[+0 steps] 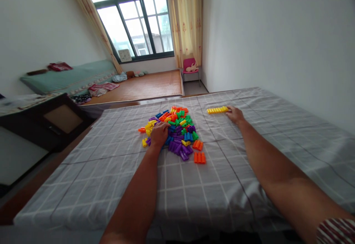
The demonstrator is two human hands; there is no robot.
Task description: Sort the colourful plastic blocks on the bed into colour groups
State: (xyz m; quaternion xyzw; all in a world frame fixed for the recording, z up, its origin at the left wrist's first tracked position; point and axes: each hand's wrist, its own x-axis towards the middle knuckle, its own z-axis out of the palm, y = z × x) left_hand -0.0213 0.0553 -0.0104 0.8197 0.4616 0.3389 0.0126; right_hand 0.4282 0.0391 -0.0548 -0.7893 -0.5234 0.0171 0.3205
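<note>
A heap of small plastic pieces (179,148) in purple, blue, green, orange and yellow lies in the middle of the grey checked cloth. My left hand (160,134) is on the heap's left side, fingers bent among the pieces; what they touch or hold is too small to make out. To the right of the heap, my right hand (235,115) grips the right end of a yellow row of joined pieces (217,110). Two orange pieces (199,158) sit at the heap's near right edge.
The cloth-covered table (111,177) fills the foreground. Beyond it stand a low bed (149,85) with cloths on it and a pink chair (190,66) by the curtain. At the left is a dark cabinet (55,120); a white wall (271,40) rises on the right.
</note>
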